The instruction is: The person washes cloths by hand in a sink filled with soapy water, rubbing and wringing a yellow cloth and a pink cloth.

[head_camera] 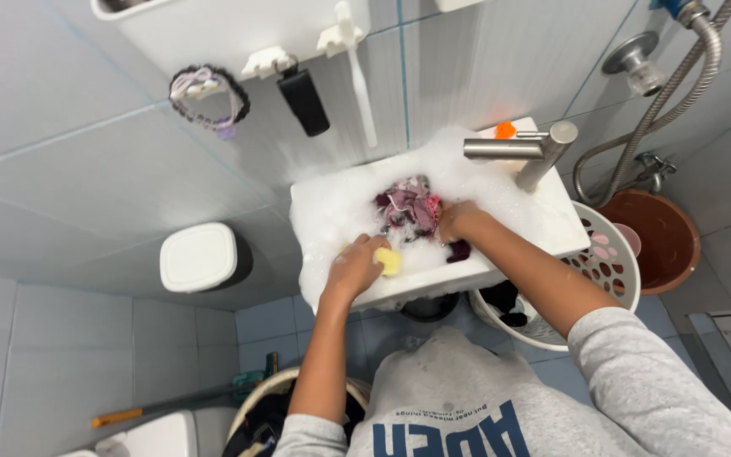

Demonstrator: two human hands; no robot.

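Gripping a small yellow soap bar (388,261), the left hand (355,267) sat at the near edge of the foam-filled white sink (315,211), fingers (376,250) curled round the bar. Just right of those fingers, the right hand (460,222) pressed onto a wet bundle of pink and dark cloth (409,207), its fingers bent into the fabric; could not tell exactly how they pinched, suds hid the tips. Cloth lay in the middle of the sink, touching the right hand, near the soap. Beyond the right fingers stood a steel tap (518,151), an orange cap (506,129) behind it. Right of the sink and lower sat a white laundry basket (615,262) and a brown bucket (662,237). Far left of the left fingers, a white-lidded bin (200,256) on the floor.
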